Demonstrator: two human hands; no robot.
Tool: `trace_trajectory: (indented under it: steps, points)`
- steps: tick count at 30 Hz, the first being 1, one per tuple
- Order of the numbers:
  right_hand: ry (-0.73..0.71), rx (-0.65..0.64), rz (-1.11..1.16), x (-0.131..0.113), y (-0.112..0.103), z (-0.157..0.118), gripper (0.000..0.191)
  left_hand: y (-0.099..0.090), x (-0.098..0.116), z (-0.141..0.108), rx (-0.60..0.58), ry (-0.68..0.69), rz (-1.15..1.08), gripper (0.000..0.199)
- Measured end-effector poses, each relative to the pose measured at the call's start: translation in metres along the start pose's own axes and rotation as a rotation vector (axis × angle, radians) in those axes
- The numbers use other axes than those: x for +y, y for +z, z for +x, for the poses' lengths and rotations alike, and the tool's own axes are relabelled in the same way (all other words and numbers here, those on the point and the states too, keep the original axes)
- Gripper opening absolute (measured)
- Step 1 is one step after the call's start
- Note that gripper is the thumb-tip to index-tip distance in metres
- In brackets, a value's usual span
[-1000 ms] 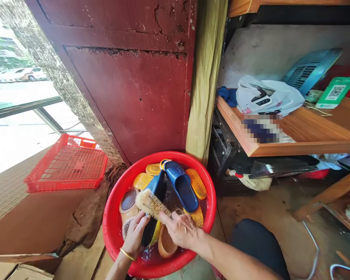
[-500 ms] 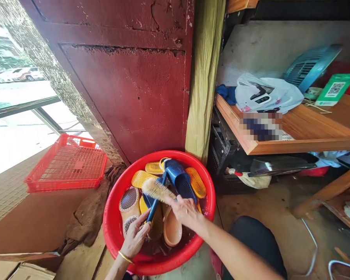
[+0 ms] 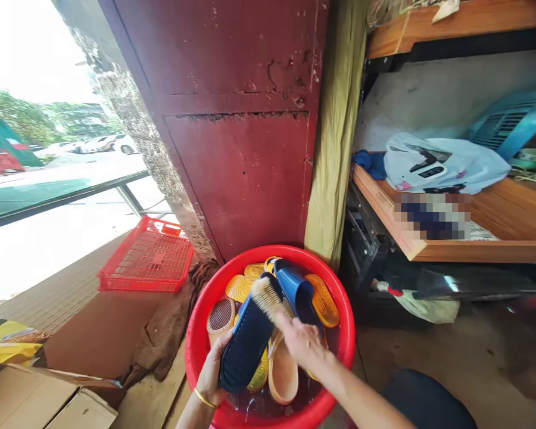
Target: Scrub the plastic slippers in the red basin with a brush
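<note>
My left hand, with a gold bangle at the wrist, grips a dark blue slipper by its near end, its broad dark face turned up. My right hand is closed round the handle of a scrubbing brush, whose pale bristles lie against the slipper's upper right side. Below is a red basin with water and several more slippers. Among them are a blue slipper, a yellow sole, a tan slipper and a tan one with a mesh patch.
A red plastic crate lies left of the basin, near a brown cloth and cardboard boxes. Behind stands a dark red door beside a yellowish curtain. At right, a wooden tray table carries a plastic bag.
My left hand has turned the dark blue slipper from edge-on to broad face up. The brush stays close to its upper part. The whole view has shifted, with things now further right and lower.
</note>
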State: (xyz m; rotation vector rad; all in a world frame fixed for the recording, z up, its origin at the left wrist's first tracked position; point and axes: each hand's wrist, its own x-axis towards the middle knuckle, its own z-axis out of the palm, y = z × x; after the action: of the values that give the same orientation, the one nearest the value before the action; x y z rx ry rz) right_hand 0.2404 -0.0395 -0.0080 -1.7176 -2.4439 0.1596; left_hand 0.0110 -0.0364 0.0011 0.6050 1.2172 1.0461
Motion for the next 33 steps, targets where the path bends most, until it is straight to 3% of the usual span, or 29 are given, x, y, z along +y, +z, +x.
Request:
trace_trajectory:
  steps: [3,10,14,16,19,23,27,30,33]
  points:
    - [0.176,0.008,0.02,0.028,-0.011,0.022,0.06,0.005,0.007,-0.01,-0.103,-0.098,-0.189,0.047]
    - [-0.078,0.0,0.088,0.0,0.014,-0.004,0.071,-0.007,0.019,-0.018,-0.205,-0.045,-0.158,0.055]
    - [0.1,0.086,0.124,0.025,0.0,0.011,0.064,-0.015,0.022,-0.023,-0.287,0.015,-0.069,0.053]
    - [0.182,0.14,0.185,0.039,-0.007,0.02,0.06,-0.016,0.022,-0.022,-0.249,0.082,-0.045,0.051]
    - [0.16,0.21,0.219,0.04,-0.003,0.021,0.06,-0.016,0.016,-0.01,-0.088,0.259,0.05,0.056]
    - [0.06,0.17,0.146,0.018,0.018,0.008,0.063,-0.013,-0.009,0.019,0.093,0.456,0.355,0.065]
    - [0.065,0.104,0.052,0.002,0.027,-0.001,0.061,0.001,-0.041,0.042,0.086,0.584,0.88,0.06]
    - [0.079,0.021,0.017,-0.003,0.025,-0.005,0.064,0.019,-0.055,0.046,0.077,0.48,1.345,0.067]
    - [0.103,-0.008,0.015,-0.005,0.027,-0.009,0.063,0.034,-0.055,0.045,0.02,0.31,1.647,0.073]
